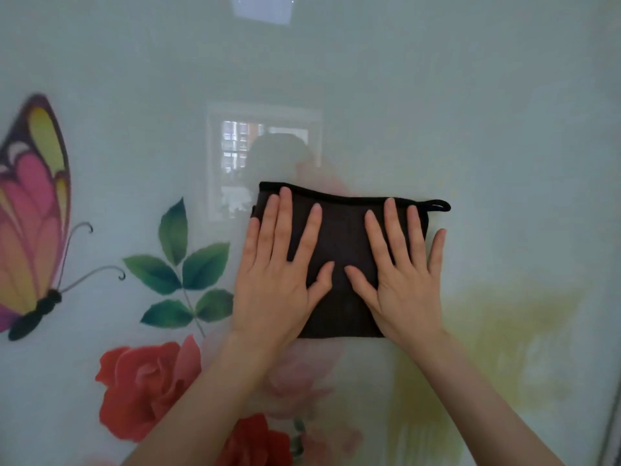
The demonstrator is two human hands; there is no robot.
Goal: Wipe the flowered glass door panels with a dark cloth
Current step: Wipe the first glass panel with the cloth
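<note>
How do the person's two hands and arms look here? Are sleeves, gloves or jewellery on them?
Both are bare. The left hand and the right hand wear no gloves, and no ring shows. The left forearm and the right forearm show no sleeve, watch or bracelet down to the frame's edge. Nails look short and unpainted.

Dark cloth (341, 260); pale panel (437, 95), red roses (148, 385), perhaps yellowish blur.

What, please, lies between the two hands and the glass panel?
The dark cloth; left hand and right hand press it flat on the glass panel, head view.
</note>
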